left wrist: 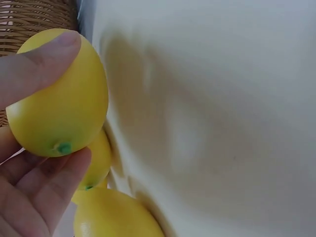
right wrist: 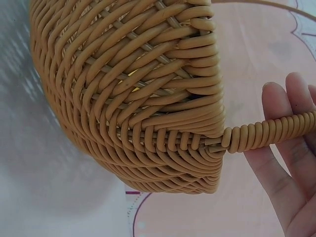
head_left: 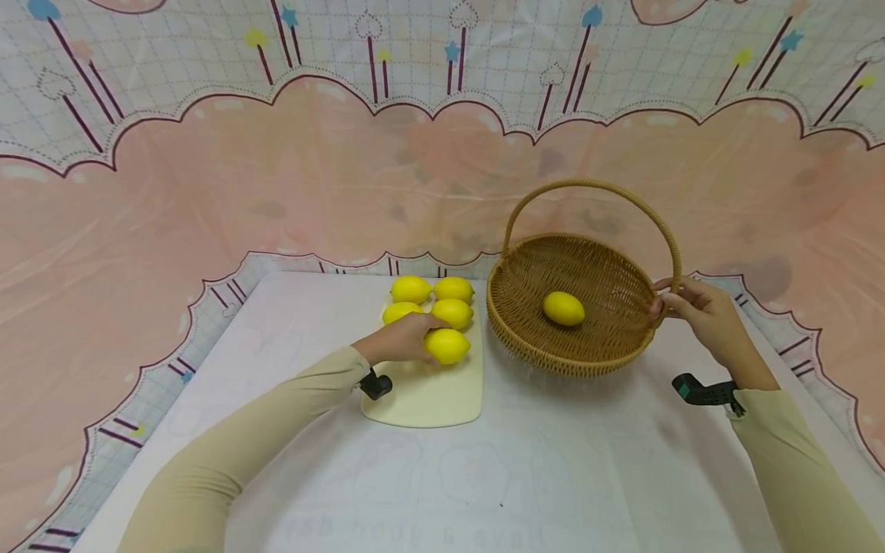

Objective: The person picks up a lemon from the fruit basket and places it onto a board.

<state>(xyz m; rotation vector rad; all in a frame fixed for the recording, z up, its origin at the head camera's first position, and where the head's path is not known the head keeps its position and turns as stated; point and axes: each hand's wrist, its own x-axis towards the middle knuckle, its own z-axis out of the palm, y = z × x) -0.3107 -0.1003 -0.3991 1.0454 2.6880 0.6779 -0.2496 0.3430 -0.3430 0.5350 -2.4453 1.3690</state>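
My left hand (head_left: 402, 339) grips a yellow lemon (head_left: 448, 346) over the cream cutting board (head_left: 429, 399). In the left wrist view the thumb lies across the lemon (left wrist: 64, 98) and the fingers curl under it, near its green tip. Several more lemons (head_left: 453, 289) sit in pairs on the board's far part, one partly behind the hand. To the right stands a round wicker basket (head_left: 574, 361) with an arched handle, tipped toward me, holding one lemon (head_left: 563, 308). My right hand (head_left: 705, 319) holds the handle's right base by the rim; the right wrist view shows fingers (right wrist: 279, 170) behind the wrapped handle.
A white cloth covers the table (head_left: 539, 476). Behind and at both sides hangs a pink and white patterned curtain (head_left: 332, 184). The basket's left rim is close to the board's right edge, and its handle (head_left: 594, 184) arches high above the bowl.
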